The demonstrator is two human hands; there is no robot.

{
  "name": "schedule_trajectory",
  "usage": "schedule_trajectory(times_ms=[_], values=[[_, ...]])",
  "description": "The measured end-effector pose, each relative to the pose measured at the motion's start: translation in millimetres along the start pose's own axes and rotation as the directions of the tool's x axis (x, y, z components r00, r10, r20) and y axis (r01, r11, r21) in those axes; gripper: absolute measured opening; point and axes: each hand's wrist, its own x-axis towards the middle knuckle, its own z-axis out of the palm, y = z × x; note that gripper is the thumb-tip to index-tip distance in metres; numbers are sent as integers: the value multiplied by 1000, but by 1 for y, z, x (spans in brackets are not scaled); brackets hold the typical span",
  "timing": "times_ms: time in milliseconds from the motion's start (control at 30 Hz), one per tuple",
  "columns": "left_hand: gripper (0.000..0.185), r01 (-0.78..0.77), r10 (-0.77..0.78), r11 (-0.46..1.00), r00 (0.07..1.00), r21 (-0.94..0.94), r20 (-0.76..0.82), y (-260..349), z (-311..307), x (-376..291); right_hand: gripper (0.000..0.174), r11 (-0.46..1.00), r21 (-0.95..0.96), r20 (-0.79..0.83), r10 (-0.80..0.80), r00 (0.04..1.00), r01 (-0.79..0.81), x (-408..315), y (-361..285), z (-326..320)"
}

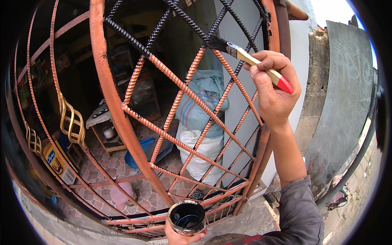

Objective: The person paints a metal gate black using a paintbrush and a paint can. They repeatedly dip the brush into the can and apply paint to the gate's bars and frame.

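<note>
My right hand (275, 82) grips a flat paintbrush (243, 56) by its wooden, red-tipped handle. The black bristles touch a crossing of ribbed steel bars in a lattice grille (186, 88). Bars above and around that crossing are coated glossy black; most of those below are reddish-brown, with black patches on some. At the bottom, my left hand (183, 238) holds an open paint can (186, 218) with black paint inside and smears on its rim. The lattice sits inside a reddish-brown tubular metal frame (125, 122).
Left of the lattice stand vertical bars with gold twisted baskets (72, 119). Behind the grille are stacked sacks (200, 147), a small table (105, 131), a carton (59, 162) and a pink bundle (122, 193) on a stone-patterned floor. A grey wall (340, 92) rises at right.
</note>
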Motion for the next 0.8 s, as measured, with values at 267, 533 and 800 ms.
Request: schedule_trajectory(times_ms=[267, 533, 800], values=[[117, -16, 19, 998, 999, 64, -49, -20, 5, -14, 14, 927, -256, 176, -235, 956, 275, -5, -6, 8], [116, 16, -16, 999, 1000, 38, 1, 24, -22, -9, 19, 832, -370, 318, -306, 897, 414, -31, -15, 37], [113, 41, -45, 996, 998, 79, 50, 33, -56, -3, 19, 808, -452, 312, -255, 915, 379, -30, -22, 45]])
